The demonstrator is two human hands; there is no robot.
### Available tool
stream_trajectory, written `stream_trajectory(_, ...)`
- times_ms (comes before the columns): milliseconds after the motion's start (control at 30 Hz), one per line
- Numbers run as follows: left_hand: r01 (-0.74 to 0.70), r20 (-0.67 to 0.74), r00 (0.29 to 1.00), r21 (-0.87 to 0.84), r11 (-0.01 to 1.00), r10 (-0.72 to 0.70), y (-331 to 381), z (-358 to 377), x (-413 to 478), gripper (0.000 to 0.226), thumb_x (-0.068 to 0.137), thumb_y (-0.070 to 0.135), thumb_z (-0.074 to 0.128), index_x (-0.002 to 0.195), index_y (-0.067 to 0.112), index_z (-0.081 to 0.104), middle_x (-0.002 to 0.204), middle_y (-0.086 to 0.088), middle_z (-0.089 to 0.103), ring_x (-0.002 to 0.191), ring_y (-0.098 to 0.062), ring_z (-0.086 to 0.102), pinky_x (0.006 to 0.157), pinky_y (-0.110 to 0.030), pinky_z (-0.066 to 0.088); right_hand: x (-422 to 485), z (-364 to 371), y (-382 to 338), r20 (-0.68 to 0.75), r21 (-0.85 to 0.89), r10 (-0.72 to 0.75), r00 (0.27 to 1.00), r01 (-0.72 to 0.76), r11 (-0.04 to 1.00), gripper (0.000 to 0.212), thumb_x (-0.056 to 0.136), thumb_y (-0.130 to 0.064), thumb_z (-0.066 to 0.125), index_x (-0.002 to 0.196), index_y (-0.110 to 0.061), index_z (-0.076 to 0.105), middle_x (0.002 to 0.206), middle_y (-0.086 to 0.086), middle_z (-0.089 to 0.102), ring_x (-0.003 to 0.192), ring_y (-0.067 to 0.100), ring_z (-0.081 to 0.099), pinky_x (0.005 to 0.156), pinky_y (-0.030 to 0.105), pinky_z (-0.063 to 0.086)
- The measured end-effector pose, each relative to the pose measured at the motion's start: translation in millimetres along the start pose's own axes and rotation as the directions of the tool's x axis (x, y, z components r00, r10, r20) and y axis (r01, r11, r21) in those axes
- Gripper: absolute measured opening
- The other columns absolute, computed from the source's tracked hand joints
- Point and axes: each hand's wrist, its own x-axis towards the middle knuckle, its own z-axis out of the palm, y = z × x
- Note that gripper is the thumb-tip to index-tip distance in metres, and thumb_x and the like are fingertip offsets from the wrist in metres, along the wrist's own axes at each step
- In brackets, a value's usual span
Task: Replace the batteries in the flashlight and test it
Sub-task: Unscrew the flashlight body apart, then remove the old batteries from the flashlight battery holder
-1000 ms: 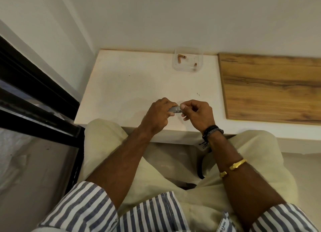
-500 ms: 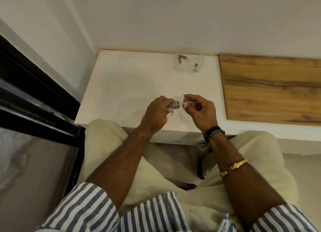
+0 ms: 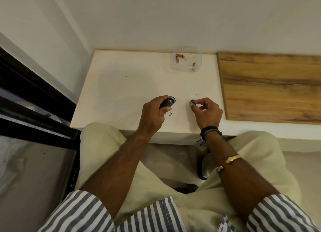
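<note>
The left hand [image 3: 152, 113] is curled around the dark body of the flashlight [image 3: 169, 102], with the fingers wrapped over its rear part, so only the front portion sticks out past the thumb and forefinger. The exposed end is a silvery open ring, tilted up and toward the right. The right hand [image 3: 205, 112] is closed in a pinch: thumb and forefinger grip a small round grey cap [image 3: 192, 102] at their tips, while the other fingers are folded loosely into the palm. The cap and the flashlight's open end face each other across a clear gap, not touching, both held just above the near part of the white table [image 3: 121, 85].

A few tiny dark specks [image 3: 171, 114] lie on the table below and between the two hands.

At the far edge of the table, well apart from both hands, sits a clear plastic tray [image 3: 173, 65]. In it lie copper-coloured batteries [image 3: 178, 57]: two touching at an angle in its left part, and a third [image 3: 194, 64] alone toward the right. A wood-grain board [image 3: 271, 85] lies on the table to the right of the tray and the right hand.

The right wrist carries a dark corded band [image 3: 211, 132], and a gold bangle [image 3: 229, 163] sits further up the forearm. Striped sleeves are rolled up on both arms.
</note>
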Motion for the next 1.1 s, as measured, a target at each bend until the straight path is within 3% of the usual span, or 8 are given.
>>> stream_trajectory(100,0.011,0.012,1.000,-0.016,1.000,-0.010,-1,1,-1,0.032,0.090,0.004,0.069,0.121,0.006,0.066,0.112,-0.006,0.073,0.102,-0.021,0.068,0.091,-0.019,0.051,1,5,11,0.012,-0.119,0.033,0.999,-0.031,0.992,0.015,0.083,-0.043,0.080,0.084,-0.029,0.075,0.081,-0.010,0.074,0.070,0.011,0.064,0.068,0.031,0.056)
stream_trajectory(333,-0.011,0.026,1.000,-0.007,1.000,0.011,-1,2,-2,0.034,0.089,0.001,0.069,0.123,0.003,0.064,0.114,-0.009,0.072,0.102,-0.017,0.065,0.091,-0.009,0.046,-2,6,12,0.022,-0.175,0.006,1.000,-0.002,0.985,0.014,0.083,-0.037,0.080,0.090,-0.027,0.074,0.103,-0.007,0.072,0.073,0.012,0.063,0.068,0.026,0.048)
stream_trajectory(433,-0.039,0.048,0.998,0.040,0.998,0.037,1,1,-2,0.033,0.089,0.001,0.067,0.122,0.006,0.064,0.110,-0.009,0.070,0.098,-0.019,0.063,0.089,-0.024,0.051,-10,3,0,-0.051,-0.064,-0.049,0.997,0.045,0.997,0.013,0.084,-0.031,0.079,0.091,-0.022,0.072,0.103,-0.002,0.067,0.068,0.010,0.059,0.065,0.025,0.048)
stream_trajectory(500,-0.099,0.081,0.993,0.148,0.984,0.088,2,1,0,0.033,0.089,0.002,0.067,0.120,0.009,0.065,0.107,-0.008,0.068,0.095,-0.022,0.062,0.085,-0.034,0.052,-15,3,-13,0.039,0.151,0.005,0.999,-0.011,0.988,0.007,0.089,-0.023,0.073,0.096,-0.020,0.074,0.090,-0.001,0.072,0.068,0.010,0.065,0.064,0.026,0.052)
stream_trajectory(600,-0.230,0.163,0.971,0.413,0.881,0.177,6,-1,3,0.042,0.081,-0.002,0.071,0.120,0.014,0.067,0.109,-0.006,0.067,0.097,-0.025,0.061,0.088,-0.038,0.045,-24,1,-32,0.446,0.498,0.133,0.885,-0.369,0.785,0.015,0.098,-0.013,0.063,0.108,-0.013,0.075,0.097,0.010,0.078,0.080,0.021,0.077,0.067,0.030,0.061)
stream_trajectory(667,-0.329,0.240,0.942,0.510,0.795,0.235,10,-4,5,0.048,0.077,-0.006,0.066,0.119,0.018,0.067,0.110,-0.004,0.065,0.100,-0.025,0.058,0.092,-0.038,0.036,-26,0,-36,0.575,0.572,0.150,0.805,-0.526,0.629,0.020,0.100,-0.009,0.059,0.115,-0.004,0.072,0.108,0.019,0.077,0.090,0.028,0.078,0.074,0.032,0.063)
stream_trajectory(800,-0.448,0.335,0.892,0.576,0.683,0.303,19,-8,13,0.043,0.081,-0.007,0.059,0.117,0.015,0.069,0.114,-0.008,0.065,0.108,-0.032,0.055,0.097,-0.044,0.035,-26,-4,-32,0.665,0.619,0.162,0.729,-0.659,0.427,0.026,0.101,0.000,0.053,0.122,0.006,0.066,0.116,0.025,0.073,0.103,0.035,0.075,0.083,0.033,0.064)
stream_trajectory(1100,-0.526,0.364,0.850,0.609,0.594,0.381,27,-18,29,0.030,0.086,-0.003,0.063,0.108,0.015,0.073,0.108,-0.008,0.067,0.104,-0.032,0.057,0.095,-0.046,0.036,-26,-2,-29,0.714,0.618,0.154,0.683,-0.718,0.321,0.028,0.097,0.012,0.054,0.122,0.011,0.065,0.119,0.026,0.072,0.106,0.035,0.074,0.082,0.030,0.063)
